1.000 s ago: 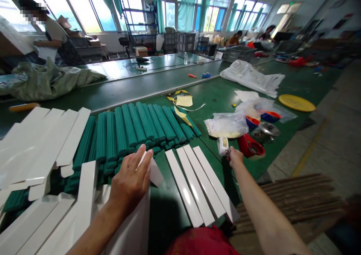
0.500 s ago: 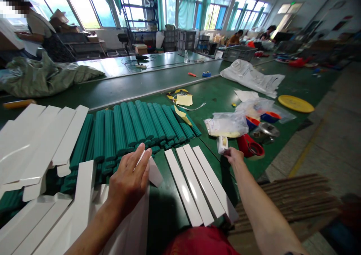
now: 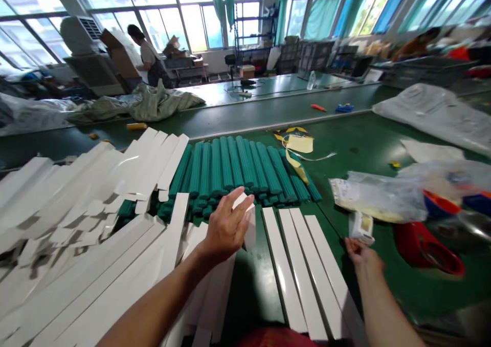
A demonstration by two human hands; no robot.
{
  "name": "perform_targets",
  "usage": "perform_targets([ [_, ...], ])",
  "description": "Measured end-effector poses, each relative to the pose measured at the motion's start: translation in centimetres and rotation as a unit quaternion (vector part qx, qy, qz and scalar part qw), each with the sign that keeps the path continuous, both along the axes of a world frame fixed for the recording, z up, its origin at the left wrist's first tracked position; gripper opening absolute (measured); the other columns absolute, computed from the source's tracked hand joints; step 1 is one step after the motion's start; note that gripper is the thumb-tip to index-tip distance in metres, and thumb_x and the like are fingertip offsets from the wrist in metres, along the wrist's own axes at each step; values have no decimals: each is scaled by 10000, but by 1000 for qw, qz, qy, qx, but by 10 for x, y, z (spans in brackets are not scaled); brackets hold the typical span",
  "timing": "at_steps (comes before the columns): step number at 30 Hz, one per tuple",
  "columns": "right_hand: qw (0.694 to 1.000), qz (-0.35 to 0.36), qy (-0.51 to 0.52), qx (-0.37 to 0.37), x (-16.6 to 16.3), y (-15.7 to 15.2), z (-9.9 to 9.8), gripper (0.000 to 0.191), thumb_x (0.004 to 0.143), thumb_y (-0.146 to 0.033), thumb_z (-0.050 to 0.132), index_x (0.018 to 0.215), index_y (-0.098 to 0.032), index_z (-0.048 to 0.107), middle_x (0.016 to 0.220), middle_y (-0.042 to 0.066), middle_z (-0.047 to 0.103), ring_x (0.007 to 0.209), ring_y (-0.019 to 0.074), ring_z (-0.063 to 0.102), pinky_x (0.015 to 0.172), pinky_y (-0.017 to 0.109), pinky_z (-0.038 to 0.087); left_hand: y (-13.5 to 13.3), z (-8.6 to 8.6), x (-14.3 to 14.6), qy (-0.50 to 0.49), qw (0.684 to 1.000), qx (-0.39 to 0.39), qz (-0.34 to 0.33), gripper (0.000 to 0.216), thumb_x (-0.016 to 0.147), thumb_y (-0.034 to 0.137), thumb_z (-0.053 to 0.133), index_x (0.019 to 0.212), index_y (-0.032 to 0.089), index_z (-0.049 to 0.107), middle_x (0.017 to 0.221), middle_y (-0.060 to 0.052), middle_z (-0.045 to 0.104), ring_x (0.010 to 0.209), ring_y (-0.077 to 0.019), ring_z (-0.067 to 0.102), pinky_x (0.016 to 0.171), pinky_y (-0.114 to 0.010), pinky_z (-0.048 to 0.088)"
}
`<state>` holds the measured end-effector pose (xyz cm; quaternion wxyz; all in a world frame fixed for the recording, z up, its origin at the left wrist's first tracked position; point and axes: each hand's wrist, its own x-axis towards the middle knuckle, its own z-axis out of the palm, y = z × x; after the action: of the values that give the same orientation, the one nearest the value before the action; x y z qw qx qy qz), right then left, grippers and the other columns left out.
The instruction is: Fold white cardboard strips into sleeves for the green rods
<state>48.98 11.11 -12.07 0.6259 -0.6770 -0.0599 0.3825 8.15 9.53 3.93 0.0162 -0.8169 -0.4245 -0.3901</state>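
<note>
My left hand (image 3: 229, 228) is wrapped over the far end of a long white cardboard box (image 3: 250, 229), its fingers pressed together on the end flap. The near part of that box is hidden under my hand and forearm. On the right, my right hand (image 3: 362, 257) pinches at the near edge of a small white tape dispenser (image 3: 361, 228) with a yellowish roll; what sits between the fingertips is too small to make out. Between my hands lie several closed white boxes (image 3: 286, 270), side by side. Beyond my left hand is a stack of green ribbed rods (image 3: 238, 165).
Flat white cartons (image 3: 95, 183) heap up on the left. Plastic bags (image 3: 378, 196), a red tape gun (image 3: 425, 250) and a large white sack (image 3: 433, 114) lie right. Yellow paper (image 3: 300, 144) touches the rods. Across the green table (image 3: 215, 119), a person (image 3: 149, 55) stands by the windows.
My view has swung left, so the table contents appear farther right. My left hand stays on the white box end, and my right hand stays at the tape dispenser.
</note>
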Motion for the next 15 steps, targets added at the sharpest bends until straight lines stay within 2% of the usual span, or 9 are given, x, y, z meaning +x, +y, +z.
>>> perform_targets([
  [3,1000,-9,-4,6,-20,8,19,139,863,-250,631,785,-191,532,525,-85,448,350,65,408,353,182,393,0,2,0,-9,1000,-3,7,366,942,191,473,1294,152,562,1341,-185,523,1243,-269,541,944,-395,548],
  [6,999,33,1,42,-68,12,51,200,734,-225,722,747,-205,524,486,-70,494,360,95,482,352,192,431,0,2,3,-2,1000,8,3,361,938,197,480,1284,161,578,1303,-177,537,1186,-262,567,899,-383,564],
  [8,988,124,17,86,-116,7,84,260,658,-263,801,801,-187,597,536,-33,582,420,121,555,373,214,469,0,1,5,-7,1000,14,1,350,934,194,486,1265,167,595,1255,-171,566,1135,-255,588,875,-383,570],
  [11,918,344,9,198,-190,-11,139,311,715,-381,795,876,-172,631,570,-21,623,427,117,564,384,221,479,1,0,7,-13,1000,25,8,365,929,189,485,1281,158,574,1239,-179,585,1144,-270,582,914,-425,554],
  [13,882,413,-11,227,-228,-23,166,287,768,-409,755,865,-165,640,570,-19,628,416,113,565,387,223,486,0,-1,6,-10,999,27,16,443,932,194,471,1371,135,473,1261,-195,588,1182,-287,566,961,-460,530],
  [15,865,442,-29,237,-252,-29,180,276,795,-415,732,860,-160,648,581,-18,633,421,110,573,394,220,493,-1,-3,5,-16,999,26,22,557,935,201,451,1465,99,313,1305,-218,572,1201,-293,562,982,-467,520],
])
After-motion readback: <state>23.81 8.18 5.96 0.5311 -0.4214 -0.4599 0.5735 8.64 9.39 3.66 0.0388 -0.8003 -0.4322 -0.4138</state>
